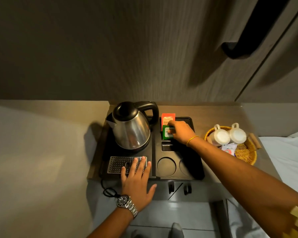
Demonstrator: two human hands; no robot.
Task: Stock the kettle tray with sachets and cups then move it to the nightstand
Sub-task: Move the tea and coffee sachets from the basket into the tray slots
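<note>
A black kettle tray (pixel 195 170) lies on a narrow wooden counter, with a steel kettle (pixel 130 129) at its back left. My left hand (pixel 138 179) rests flat, fingers spread, on the perforated metal drip grate (pixel 115 164) at the tray's front left. My right hand (pixel 181 132) pinches a green sachet (pixel 166 134) standing in the tray's back slot, in front of an orange sachet (pixel 168 117). Two round cup recesses (pixel 166 166) at the tray's front right hold nothing. Two white cups (pixel 228 135) lie in a wicker basket (pixel 246 155) to the right.
More sachets (pixel 228 148) lie in the basket under the cups. A small rectangular slot (pixel 168 146) in the tray holds nothing. The kettle's black cord (pixel 108 191) loops off the counter's front edge. A wood panel wall rises behind; white bedding (pixel 286 160) lies right.
</note>
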